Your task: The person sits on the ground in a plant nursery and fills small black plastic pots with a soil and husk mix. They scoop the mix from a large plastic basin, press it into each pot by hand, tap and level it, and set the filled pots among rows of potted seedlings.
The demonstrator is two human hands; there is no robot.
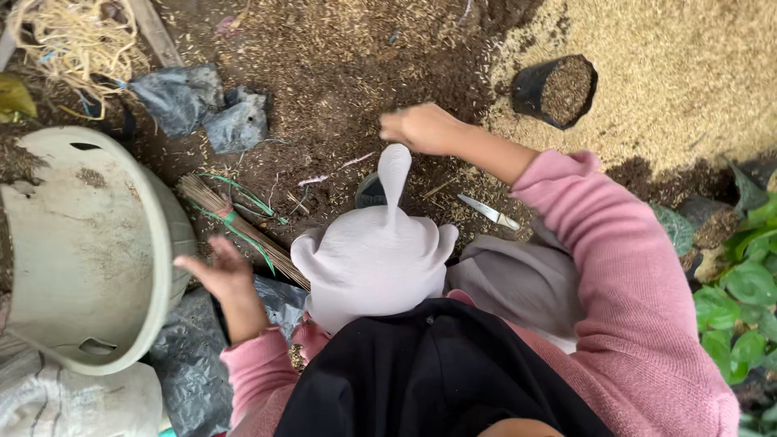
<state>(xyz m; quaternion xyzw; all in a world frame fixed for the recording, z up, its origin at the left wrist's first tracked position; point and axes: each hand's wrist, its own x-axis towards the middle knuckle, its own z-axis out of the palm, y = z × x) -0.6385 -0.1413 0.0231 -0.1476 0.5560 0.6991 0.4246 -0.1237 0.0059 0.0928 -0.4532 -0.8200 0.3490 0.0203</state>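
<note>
Black grow bag (555, 91) — upper right

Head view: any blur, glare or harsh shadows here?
Head view: soft, even daylight with no hard shadows or glare. The right hand is slightly motion-blurred over the soil, and the left hand beside the pale tub is a little soft too. The black grow bag and small knife look sharp. Mild wide-angle stretching shows at the edges.

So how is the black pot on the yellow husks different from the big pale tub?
The black pot is small, dark and filled with husks; the pale tub is far bigger, light-coloured and tipped on its side, nearly empty. The pot lies beyond the right hand; the tub is beside the left hand. Both are round containers.
</note>
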